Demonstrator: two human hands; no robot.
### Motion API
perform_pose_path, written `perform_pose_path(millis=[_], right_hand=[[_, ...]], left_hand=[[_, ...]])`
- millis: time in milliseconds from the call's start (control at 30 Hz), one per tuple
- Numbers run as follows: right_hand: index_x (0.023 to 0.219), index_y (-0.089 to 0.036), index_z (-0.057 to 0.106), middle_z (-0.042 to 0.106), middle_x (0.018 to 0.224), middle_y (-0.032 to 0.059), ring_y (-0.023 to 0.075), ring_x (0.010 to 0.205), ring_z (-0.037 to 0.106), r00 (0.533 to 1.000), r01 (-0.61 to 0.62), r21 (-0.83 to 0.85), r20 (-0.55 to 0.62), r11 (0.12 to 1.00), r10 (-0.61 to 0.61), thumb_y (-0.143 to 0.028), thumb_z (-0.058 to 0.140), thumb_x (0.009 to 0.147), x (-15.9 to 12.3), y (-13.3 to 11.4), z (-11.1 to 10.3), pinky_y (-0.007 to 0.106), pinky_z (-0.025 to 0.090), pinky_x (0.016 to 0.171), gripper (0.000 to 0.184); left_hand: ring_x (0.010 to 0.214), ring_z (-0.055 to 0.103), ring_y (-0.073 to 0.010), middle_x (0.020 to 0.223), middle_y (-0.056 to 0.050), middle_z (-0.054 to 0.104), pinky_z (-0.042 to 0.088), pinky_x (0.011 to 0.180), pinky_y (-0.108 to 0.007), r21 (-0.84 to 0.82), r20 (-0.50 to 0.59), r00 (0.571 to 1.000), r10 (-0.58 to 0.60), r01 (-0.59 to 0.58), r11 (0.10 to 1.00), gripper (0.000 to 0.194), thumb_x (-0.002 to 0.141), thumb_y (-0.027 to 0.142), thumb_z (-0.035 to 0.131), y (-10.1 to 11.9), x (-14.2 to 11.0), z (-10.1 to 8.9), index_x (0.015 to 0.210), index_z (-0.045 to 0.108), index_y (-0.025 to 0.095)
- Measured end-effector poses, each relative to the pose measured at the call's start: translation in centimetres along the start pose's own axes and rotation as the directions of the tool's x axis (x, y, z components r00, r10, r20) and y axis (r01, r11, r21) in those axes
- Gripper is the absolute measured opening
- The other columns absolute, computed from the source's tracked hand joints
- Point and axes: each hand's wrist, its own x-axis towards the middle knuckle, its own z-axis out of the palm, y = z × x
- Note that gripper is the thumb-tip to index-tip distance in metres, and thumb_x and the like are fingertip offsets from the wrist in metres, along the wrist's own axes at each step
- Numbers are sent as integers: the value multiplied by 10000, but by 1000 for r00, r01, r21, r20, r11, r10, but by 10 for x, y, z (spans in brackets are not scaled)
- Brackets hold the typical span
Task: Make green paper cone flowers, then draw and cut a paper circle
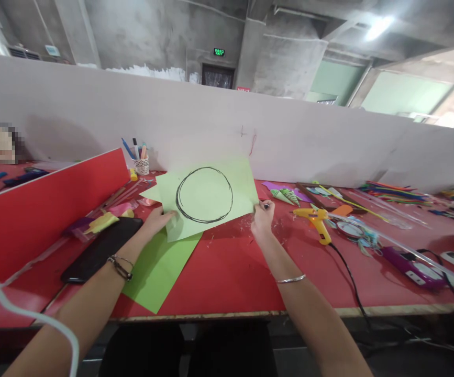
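Observation:
A pale green sheet of paper (205, 193) is held up tilted between my two hands, with a rough black circle drawn on it. My left hand (159, 222) pinches its lower left edge, thumb on the front. At the lower right corner, my right hand (263, 215) is closed on the sheet. A small dark end (266, 206), perhaps of a pen, shows in that same fist. Under the raised sheet, a brighter green sheet (164, 272) lies on the red table (230, 277).
A yellow glue gun (316, 222) lies at the right with its black cord. Beyond it are a purple power strip (413, 267) and pipe cleaners (395, 192). On the left are a black case (101, 251), a red panel (50, 209) and a pen cup (142, 166).

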Motion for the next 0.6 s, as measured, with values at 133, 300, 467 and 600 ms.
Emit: perform_pose_path(millis=[133, 300, 467, 600], right_hand=[[739, -231, 243, 314, 680, -49, 76, 555, 347, 999, -8, 22, 34, 1000, 8, -202, 406, 585, -5, -6, 0, 200, 320, 525, 226], [732, -217, 314, 352, 691, -43, 75, 567, 340, 997, -4, -39, 77, 999, 7, -139, 414, 563, -10, -13, 0, 196, 306, 536, 212], [736, -212, 324, 340, 680, -49, 77, 553, 321, 998, -13, -126, 67, 992, 21, -123, 400, 566, -11, -17, -1, 206, 279, 528, 206], [727, -213, 326, 313, 640, -62, 77, 527, 306, 996, -22, -162, 83, 987, 35, -107, 395, 561, -10, -17, -1, 216, 252, 517, 209]], left_hand=[[738, 607, -217, 784, -61, 670, 467, 647, -308, 42, -60, 998, -33, 36, 998, 238, 624, 327, 518, -2, 2, -3, 755, 624, 160], [619, 557, -195, 617, -36, 610, 406, 523, -267, 108, -201, 980, -6, 28, 994, 249, 658, 403, 482, 3, 1, -8, 624, 550, 165], [658, 549, -198, 657, -30, 611, 393, 573, -269, 22, -201, 979, -16, 21, 1000, 271, 654, 412, 483, 2, 0, -6, 680, 570, 157], [679, 543, -199, 674, -33, 605, 396, 604, -275, -110, -205, 977, -64, 42, 993, 315, 635, 435, 512, -5, 4, -2, 730, 590, 145]])
